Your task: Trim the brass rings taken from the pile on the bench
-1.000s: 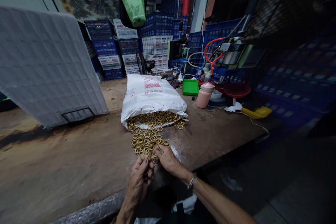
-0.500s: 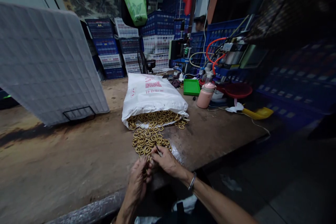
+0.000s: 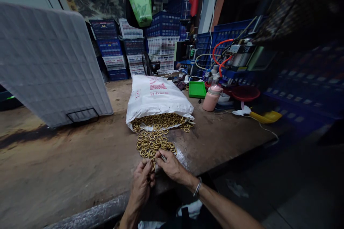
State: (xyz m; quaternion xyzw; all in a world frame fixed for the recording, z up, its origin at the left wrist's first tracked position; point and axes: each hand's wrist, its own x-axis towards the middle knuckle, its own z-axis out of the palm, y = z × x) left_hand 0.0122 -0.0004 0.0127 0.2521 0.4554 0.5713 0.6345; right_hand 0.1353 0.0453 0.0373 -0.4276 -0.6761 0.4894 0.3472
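Note:
At the near edge of the table, my left hand (image 3: pixel 142 181) is closed, its fingers pinching a brass-coloured ring (image 3: pixel 153 165). My right hand (image 3: pixel 172 166) meets it from the right, closed round a thin metal tool (image 3: pixel 162 157) whose kind I cannot make out; its fingertips are at the same ring. Just beyond the hands lies a loose pile of brass-coloured rings (image 3: pixel 150 143). The pile runs back to a white printed sack (image 3: pixel 158 96), lying on its side with its mouth towards me and more rings inside.
A tall pale ribbed panel (image 3: pixel 59 64) stands on a black wire stand at the left. Right of the sack are a green tray (image 3: pixel 197 89), a pink bottle (image 3: pixel 211 99), a red dish (image 3: pixel 245 93) and a yellow scoop (image 3: pixel 266 117). Stacked crates (image 3: pixel 110 46) fill the back.
My hands stay together in nearly the same place, with small finger movements around the ring. The ring between them now shows more clearly. The whole view has shifted slightly.

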